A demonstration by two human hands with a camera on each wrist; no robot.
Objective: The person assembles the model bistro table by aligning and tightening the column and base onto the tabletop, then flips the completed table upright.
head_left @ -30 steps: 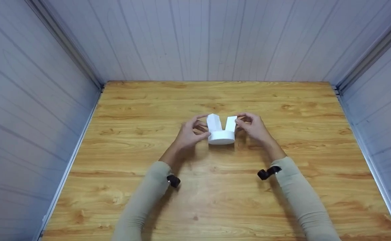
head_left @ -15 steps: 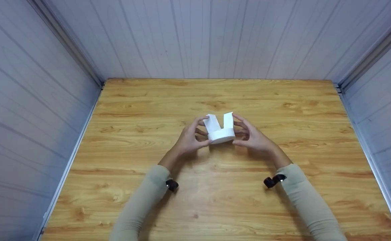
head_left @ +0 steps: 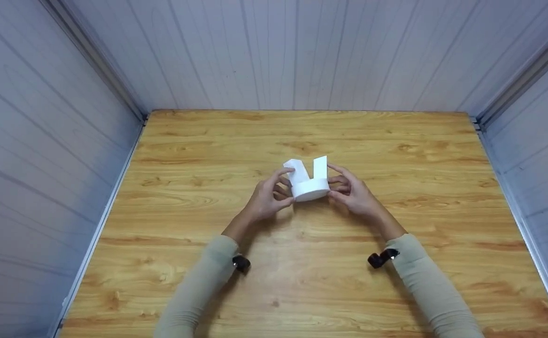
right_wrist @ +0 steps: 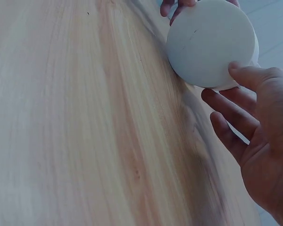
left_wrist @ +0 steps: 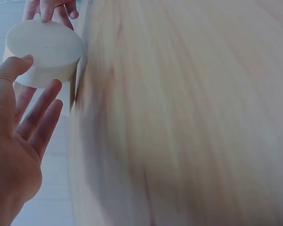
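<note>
White and round at its base, a small plastic piece (head_left: 309, 189) with two flat upright prongs sits lifted above the wooden table (head_left: 302, 272), roughly over the table's middle. The left prong leans outward to the left; the right prong stands straight. The left hand (head_left: 266, 199) holds the piece on its left side: the thumb presses the lower rim of the round base, and the index finger curls up to touch the leaning prong. In the left wrist view the thumb tip (left_wrist: 20, 63) rests on the base's edge while the other fingers lie loosely spread just below it. The right hand (head_left: 356, 195) holds the opposite side, its thumb against the base and its index finger reaching up beside the straight prong. In the right wrist view the thumb tip (right_wrist: 238, 70) touches the disc's rim and the remaining fingers are relaxed and slightly apart, clear of the flat underside (right_wrist: 210, 42). Beige sleeves (head_left: 198, 286) cover both forearms, which reach from the table's near edge.
</note>
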